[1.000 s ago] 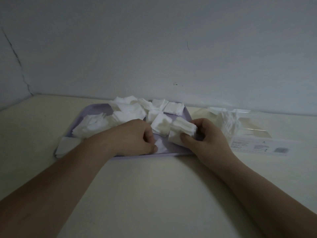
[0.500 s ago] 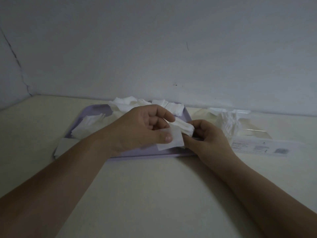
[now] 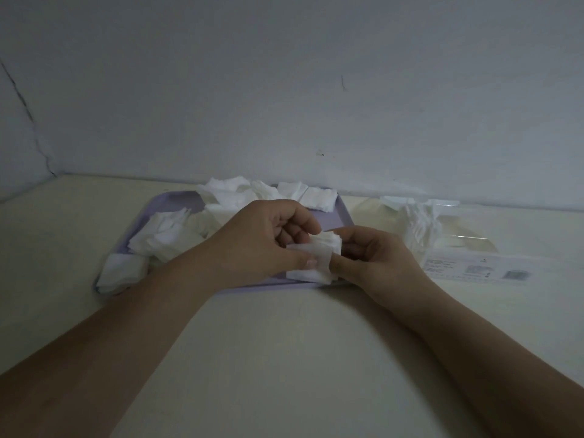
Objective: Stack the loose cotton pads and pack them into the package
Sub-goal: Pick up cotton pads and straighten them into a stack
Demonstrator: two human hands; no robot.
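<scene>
Loose white cotton pads lie scattered on a lilac tray. My right hand holds a small stack of pads over the tray's front right corner. My left hand pinches a single pad between thumb and fingers and holds it against the front of that stack. The clear plastic package lies on the table to the right of the tray, with some pads inside it and a printed label at its near end.
A pale wall rises directly behind the tray and package. The cream table top stretches toward me between my forearms. One pad overhangs the tray's front left corner.
My left hand picked a single pad off the tray and brought it rightward to the stack in my right hand, where it now lies against the stack.
</scene>
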